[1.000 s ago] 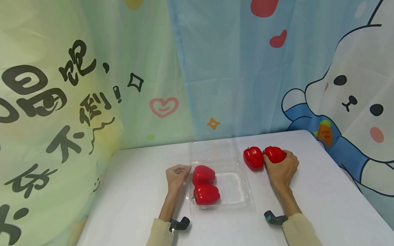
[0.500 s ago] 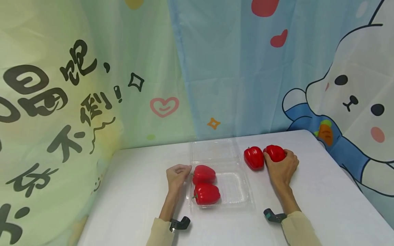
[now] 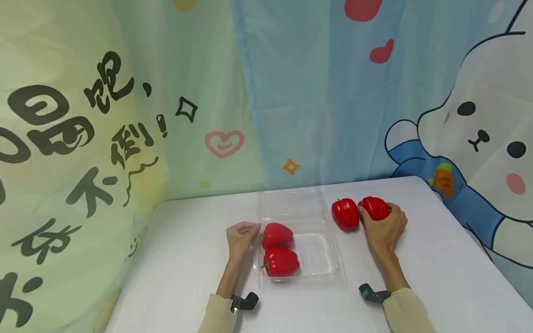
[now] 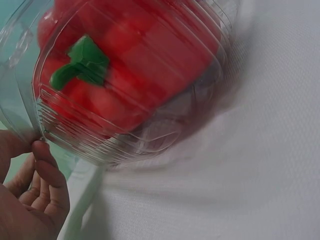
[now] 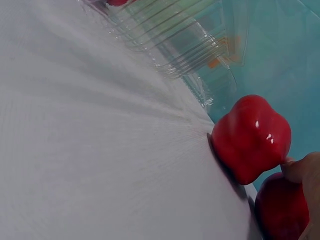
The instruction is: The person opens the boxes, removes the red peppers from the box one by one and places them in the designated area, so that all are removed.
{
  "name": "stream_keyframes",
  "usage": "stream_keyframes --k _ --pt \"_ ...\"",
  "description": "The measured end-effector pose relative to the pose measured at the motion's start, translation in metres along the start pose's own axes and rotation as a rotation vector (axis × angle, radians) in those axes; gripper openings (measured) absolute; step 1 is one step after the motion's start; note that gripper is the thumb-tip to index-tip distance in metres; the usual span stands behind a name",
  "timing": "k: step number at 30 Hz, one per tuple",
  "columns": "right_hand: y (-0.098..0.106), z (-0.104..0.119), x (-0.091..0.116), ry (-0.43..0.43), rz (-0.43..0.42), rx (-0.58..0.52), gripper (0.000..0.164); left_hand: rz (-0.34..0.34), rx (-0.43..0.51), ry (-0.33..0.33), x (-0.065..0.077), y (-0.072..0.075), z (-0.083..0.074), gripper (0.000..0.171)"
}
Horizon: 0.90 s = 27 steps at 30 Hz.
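My left hand [image 3: 241,238] pinches the left rim of a clear plastic clamshell box [image 3: 318,252] between thumb and forefinger, as the left wrist view shows. Inside the box, along its left side, lie two red bell peppers: a rear one [image 3: 277,236] and a front one [image 3: 281,262] with its green stem [image 4: 87,62] pointing left. To the right of the box, my right hand [image 3: 385,229] grips a red bell pepper [image 3: 374,208] from behind its near side, thumb on the left. Another bell pepper [image 3: 345,214] sits close beside it, between the held one and the box.
The box's lid [image 3: 289,203] lies folded back toward the rear edge of the white table [image 3: 179,259]. A printed curtain [image 3: 287,92] hangs right behind the table. Each wrist wears a dark camera, the left one [image 3: 245,301] and the right one [image 3: 372,293].
The head view has shifted slightly. Both hands keep their holds, and the peppers and box stay in practically the same places.
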State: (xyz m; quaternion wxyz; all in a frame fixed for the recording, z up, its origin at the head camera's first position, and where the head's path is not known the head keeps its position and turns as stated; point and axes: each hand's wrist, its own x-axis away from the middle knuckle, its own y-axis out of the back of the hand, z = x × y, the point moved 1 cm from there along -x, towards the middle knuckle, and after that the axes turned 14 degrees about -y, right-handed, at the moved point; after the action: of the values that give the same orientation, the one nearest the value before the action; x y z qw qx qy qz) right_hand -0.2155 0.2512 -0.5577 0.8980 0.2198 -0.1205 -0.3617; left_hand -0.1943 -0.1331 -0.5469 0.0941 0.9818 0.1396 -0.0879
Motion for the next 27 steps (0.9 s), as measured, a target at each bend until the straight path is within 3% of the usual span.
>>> stream_keyframes --k 27 --pt "0.0096 0.0011 -0.0024 -0.033 0.067 0.007 0.092 0.011 -0.002 -0.006 0.0001 0.0014 -0.0018 0.019"
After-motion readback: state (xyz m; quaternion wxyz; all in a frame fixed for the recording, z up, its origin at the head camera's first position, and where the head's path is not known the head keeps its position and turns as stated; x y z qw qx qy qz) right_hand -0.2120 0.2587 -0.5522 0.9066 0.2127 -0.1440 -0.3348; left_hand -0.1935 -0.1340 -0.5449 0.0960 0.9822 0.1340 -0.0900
